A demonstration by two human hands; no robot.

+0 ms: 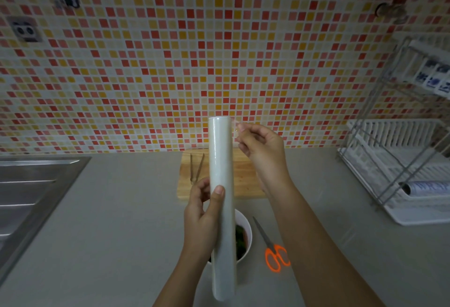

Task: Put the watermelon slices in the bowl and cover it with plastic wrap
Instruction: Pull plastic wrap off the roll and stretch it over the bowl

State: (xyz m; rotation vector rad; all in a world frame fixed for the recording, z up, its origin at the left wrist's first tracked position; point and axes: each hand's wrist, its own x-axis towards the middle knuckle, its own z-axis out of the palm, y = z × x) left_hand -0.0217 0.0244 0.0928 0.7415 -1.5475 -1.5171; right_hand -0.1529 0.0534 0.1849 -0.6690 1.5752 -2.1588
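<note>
A mosaic-tiled wall (170,63) in red, yellow and white fills the upper half of the frame. Below it a grey counter (121,221) spans the lower half, with a steel sink (29,185) at the left edge and a wire dish rack (394,160) on a white tray at the right edge.

In the centre, a roll of plastic wrap (221,160) stands nearly upright, raised above the counter. Behind it a wooden cutting board (246,177) lies against the foot of the wall.

The left hand (202,219) grips the roll around its middle, thumb laid flat on the front and fingers curled behind. The right hand (260,146), at the roll's upper right, has its fingertips closed in a pinch on the loose film edge (235,126), drawn slightly away from the roll.

The white bowl (246,224) sits on the counter in the lower centre, largely hidden behind the roll and left hand. The watermelon slices (241,238) lie inside it, showing green rind and red.

Orange-handled scissors (272,250) lie just right of the bowl. Slim tongs (196,168) rest on the board's left part.
</note>
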